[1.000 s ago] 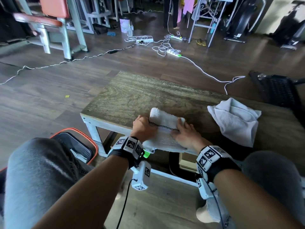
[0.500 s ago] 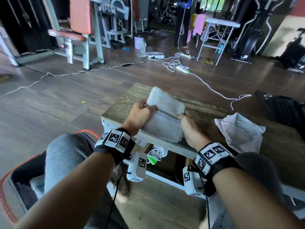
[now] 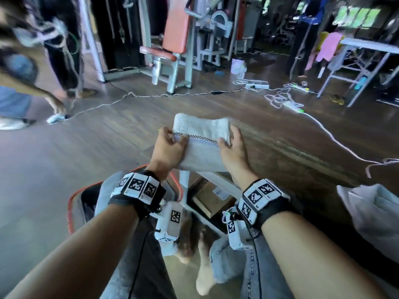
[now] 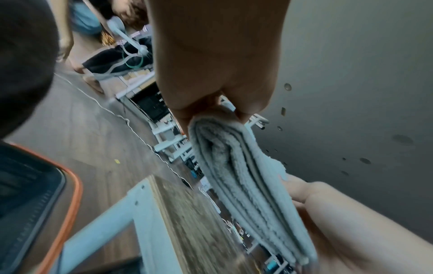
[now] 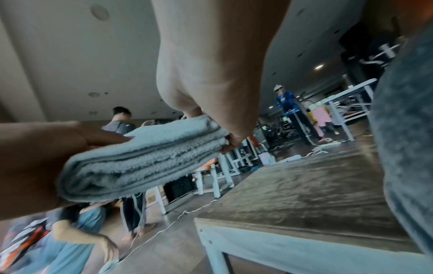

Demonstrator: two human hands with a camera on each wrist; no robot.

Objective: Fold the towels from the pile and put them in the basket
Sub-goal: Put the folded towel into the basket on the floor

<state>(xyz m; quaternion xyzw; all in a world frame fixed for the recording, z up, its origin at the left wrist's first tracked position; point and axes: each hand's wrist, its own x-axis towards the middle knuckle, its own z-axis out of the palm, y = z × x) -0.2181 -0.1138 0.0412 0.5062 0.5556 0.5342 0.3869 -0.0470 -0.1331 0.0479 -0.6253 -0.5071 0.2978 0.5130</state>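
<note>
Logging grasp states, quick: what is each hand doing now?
Left hand: grips the folded white terry towel at its left end.
Right hand: grips its right end.

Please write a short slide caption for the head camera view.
Both hands, left hand and right hand, hold a folded white towel above the orange-rimmed basket.

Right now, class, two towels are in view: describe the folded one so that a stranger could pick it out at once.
Start at the wooden table and look above its near left corner. There the left hand and right hand grip the folded white towel in the air by its ends. Unlike the crumpled towel lying loose at the right, it is a flat stack of layers with a checkered stripe across it.
</note>
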